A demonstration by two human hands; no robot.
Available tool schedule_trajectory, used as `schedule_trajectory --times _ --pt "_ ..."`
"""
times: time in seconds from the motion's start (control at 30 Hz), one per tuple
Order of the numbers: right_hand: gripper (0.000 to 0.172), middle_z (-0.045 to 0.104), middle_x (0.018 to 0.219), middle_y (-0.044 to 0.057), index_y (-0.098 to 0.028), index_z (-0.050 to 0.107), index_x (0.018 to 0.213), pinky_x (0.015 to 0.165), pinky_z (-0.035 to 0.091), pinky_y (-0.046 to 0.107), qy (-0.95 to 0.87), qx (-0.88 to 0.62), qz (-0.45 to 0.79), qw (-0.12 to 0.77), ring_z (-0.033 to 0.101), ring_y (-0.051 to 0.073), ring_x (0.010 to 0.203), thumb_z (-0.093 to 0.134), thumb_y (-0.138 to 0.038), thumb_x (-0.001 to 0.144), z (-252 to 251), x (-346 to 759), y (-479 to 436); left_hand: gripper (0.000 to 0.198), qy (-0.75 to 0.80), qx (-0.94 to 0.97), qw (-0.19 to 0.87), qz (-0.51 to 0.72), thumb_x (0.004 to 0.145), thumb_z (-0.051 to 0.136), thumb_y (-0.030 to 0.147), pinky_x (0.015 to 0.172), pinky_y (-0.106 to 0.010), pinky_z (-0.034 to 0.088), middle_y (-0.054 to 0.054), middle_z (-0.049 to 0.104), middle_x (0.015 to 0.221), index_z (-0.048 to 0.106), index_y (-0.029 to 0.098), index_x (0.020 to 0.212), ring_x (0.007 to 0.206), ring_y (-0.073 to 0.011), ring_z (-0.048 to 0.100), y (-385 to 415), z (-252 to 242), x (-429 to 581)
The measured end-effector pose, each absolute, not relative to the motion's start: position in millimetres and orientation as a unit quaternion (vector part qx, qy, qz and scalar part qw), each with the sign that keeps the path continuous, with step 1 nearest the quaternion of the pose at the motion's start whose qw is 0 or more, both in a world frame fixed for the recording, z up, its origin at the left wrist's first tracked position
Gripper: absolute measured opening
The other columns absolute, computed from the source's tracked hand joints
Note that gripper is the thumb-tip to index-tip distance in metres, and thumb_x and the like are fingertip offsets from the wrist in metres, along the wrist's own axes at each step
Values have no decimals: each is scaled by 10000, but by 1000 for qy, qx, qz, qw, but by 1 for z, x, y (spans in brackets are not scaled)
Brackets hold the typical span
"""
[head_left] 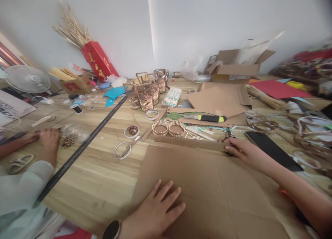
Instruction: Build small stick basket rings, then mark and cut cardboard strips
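Note:
A large brown cardboard sheet (197, 183) lies on the table in front of me. Spread flat on its left part is my left hand (155, 209), fingers apart and holding nothing. At the far right edge, my right hand (240, 150) closes its thumb and fingers on the end of a narrow cardboard flap (192, 143) running along the sheet's far side. Something small and dark shows beside those fingertips; I cannot make it out. Just beyond the flap stand two small round woven trays (168, 128). Behind them lies a yellow-and-black utility knife (211, 118), its blade pointing left.
Small lidded woven baskets (146, 99) stand toward the wall. A black phone (272, 150) and loose rings of strips (261, 125) lie right. Left, past a dark strip (85, 147), another person's hands (49, 138) rest near beads (67, 142). An open carton (234, 71) stands behind.

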State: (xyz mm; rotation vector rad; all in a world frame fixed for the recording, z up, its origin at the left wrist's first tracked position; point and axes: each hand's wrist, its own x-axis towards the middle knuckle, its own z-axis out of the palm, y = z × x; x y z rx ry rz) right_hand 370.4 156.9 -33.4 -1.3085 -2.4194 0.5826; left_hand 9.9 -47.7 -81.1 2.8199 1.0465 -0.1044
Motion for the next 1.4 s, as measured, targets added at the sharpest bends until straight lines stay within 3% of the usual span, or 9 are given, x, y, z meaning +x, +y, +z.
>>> schedule_trajectory --times 0.13,0.33,0.47,0.67,0.73,0.87,1.03,1.23,1.4 --pt "279 699 768 66 -267 616 858 670 543 388 -831 -474 225 188 677 268 715 474 -501 907 -29 386 124 834 360 923 132 -20 925 508 682 1189 -653 182 -131 184 1665 252 228 1576 1535 -371 108 -45 -75 12" --pt "335 748 894 85 -276 687 933 698 587 369 -798 -505 262 200 721 292 809 502 -555 904 -46 408 76 798 374 918 131 -11 948 430 698 1182 -661 193 -157 213 1652 288 215 1567 1528 -381 140 -30 -74 14" --pt "462 754 1029 92 -262 707 1044 828 596 428 -779 -524 294 180 715 326 967 498 -643 885 -52 411 63 746 388 919 71 6 954 458 668 1153 -641 289 -168 354 1596 397 180 1515 1484 -398 273 -32 -77 17" --pt "584 745 1098 112 -225 723 1095 936 542 448 -780 -502 358 110 694 313 1013 455 -704 898 -39 402 50 444 367 920 -29 133 1022 458 491 1125 -466 414 -138 614 1372 654 156 1238 1308 -283 523 -59 -67 10" --pt "578 737 1126 115 -211 716 1132 908 546 420 -784 -478 386 87 691 297 1020 445 -677 923 -38 400 45 398 413 895 -65 153 1030 461 420 1087 -492 446 -153 585 1397 637 157 1271 1322 -312 497 -64 -67 2" --pt "496 732 1128 117 -209 719 1167 910 525 403 -822 -424 368 91 677 276 1045 449 -575 969 -43 400 36 563 453 880 -75 119 976 516 535 1009 -568 485 -194 467 1503 550 165 1400 1354 -400 435 -66 -80 -10" --pt "449 701 1101 139 -223 703 1241 956 496 466 -848 -435 289 94 642 286 1061 505 -512 961 -46 410 20 438 416 901 -50 107 1020 455 442 998 -488 514 -131 527 1468 583 221 1376 1331 -333 470 -66 -96 -16" --pt "422 573 1354 173 -219 683 1258 1077 453 510 -811 -511 258 126 523 328 1309 562 -462 936 -54 432 -15 413 403 905 -56 125 1047 374 403 987 -430 518 -93 572 1434 632 252 1332 1278 -290 523 -60 -104 -23" --pt "325 593 1335 145 -238 664 1242 1061 495 477 -780 -554 236 170 582 284 1259 540 -333 957 -57 411 -38 447 387 906 -81 150 1043 367 472 940 -409 532 -86 623 1377 647 239 1303 1225 -276 575 -58 -107 -38"
